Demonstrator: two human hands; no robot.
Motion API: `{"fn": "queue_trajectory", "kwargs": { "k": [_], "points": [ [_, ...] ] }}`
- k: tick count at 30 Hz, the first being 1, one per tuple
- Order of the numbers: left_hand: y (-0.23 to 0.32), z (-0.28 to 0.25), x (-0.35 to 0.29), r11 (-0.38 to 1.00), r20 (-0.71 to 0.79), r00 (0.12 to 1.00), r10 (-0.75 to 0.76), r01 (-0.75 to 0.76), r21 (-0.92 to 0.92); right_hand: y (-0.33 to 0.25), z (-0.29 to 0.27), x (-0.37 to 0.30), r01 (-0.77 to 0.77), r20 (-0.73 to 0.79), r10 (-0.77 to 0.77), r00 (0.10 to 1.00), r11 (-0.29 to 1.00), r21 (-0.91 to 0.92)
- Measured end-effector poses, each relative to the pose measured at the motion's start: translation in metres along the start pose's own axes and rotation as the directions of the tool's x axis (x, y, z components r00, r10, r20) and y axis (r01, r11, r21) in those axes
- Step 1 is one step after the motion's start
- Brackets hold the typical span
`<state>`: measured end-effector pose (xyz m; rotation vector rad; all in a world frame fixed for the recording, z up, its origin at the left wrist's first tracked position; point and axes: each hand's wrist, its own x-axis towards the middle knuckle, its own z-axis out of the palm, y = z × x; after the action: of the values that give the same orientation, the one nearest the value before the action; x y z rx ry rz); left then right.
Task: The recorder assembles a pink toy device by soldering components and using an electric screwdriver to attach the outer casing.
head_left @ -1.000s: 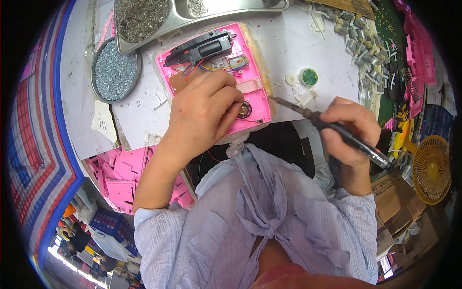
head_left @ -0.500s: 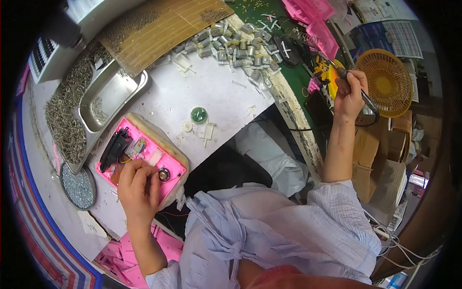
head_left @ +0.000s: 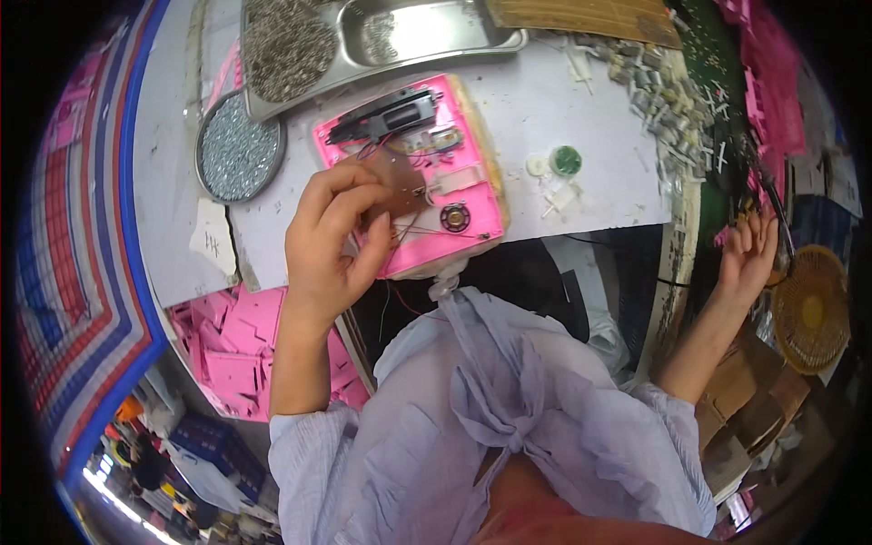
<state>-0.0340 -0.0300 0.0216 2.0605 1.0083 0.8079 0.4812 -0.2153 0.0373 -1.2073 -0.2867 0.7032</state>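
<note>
A pink plastic housing (head_left: 332, 130) lies open-side up on a pale padded block, with a black mechanism (head_left: 400, 115), thin wires and a round speaker (head_left: 456, 216) inside. My left hand (head_left: 331, 241) hovers over its near left part, fingers bent and thumb apart from them. Thin wires run close to those fingertips; no grip on them shows. Far to the right, my right hand (head_left: 749, 259) has its fingers stretched out beside a soldering iron (head_left: 772, 195) with a dark handle and cord. The iron appears free of the fingers.
Behind the housing stands a metal tray (head_left: 427, 56) of small metal parts. A round dish (head_left: 280, 145) of tiny silvery pieces is at left. Small motors (head_left: 668, 109) are heaped at the back right. A green-filled round container (head_left: 566, 161) and a yellow basket (head_left: 811, 309) are farther right.
The view has turned, shifting the bench rightward. My right hand, earlier wrapped round the soldering iron, now has its fingers extended. My left hand's thumb and fingers have spread apart.
</note>
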Motion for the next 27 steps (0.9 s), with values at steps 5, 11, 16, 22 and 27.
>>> {"fn": "queue_trajectory", "kwargs": {
  "k": [5, 11, 16, 22, 27],
  "points": [
    [0.002, 0.012, 0.004, 0.99, 0.005, 0.991, 0.133, -0.133, 0.037, 0.088, 0.146, -0.103, 0.5, 0.516, -0.165, 0.841, 0.603, -0.622],
    [-0.005, 0.019, 0.022, 0.932, -0.046, 0.957, 0.288, -0.269, 0.243, 0.131, 0.248, -0.082, 0.855, 0.859, -0.248, 0.449, 0.398, -0.332],
    [0.0, 0.025, 0.033, 0.874, -0.016, 0.962, 0.272, -0.24, 0.422, 0.137, 0.282, -0.076, 0.882, 0.901, -0.024, 0.434, 0.216, -0.419],
    [-0.001, 0.03, 0.038, 0.871, -0.028, 0.975, 0.221, -0.184, 0.455, 0.135, 0.294, -0.081, 0.873, 0.88, 0.052, 0.472, 0.109, -0.475],
    [-0.006, 0.032, 0.037, 0.881, -0.032, 0.966, 0.255, -0.219, 0.418, 0.135, 0.293, -0.082, 0.877, 0.878, 0.102, 0.468, 0.068, -0.475]
  ]
}}
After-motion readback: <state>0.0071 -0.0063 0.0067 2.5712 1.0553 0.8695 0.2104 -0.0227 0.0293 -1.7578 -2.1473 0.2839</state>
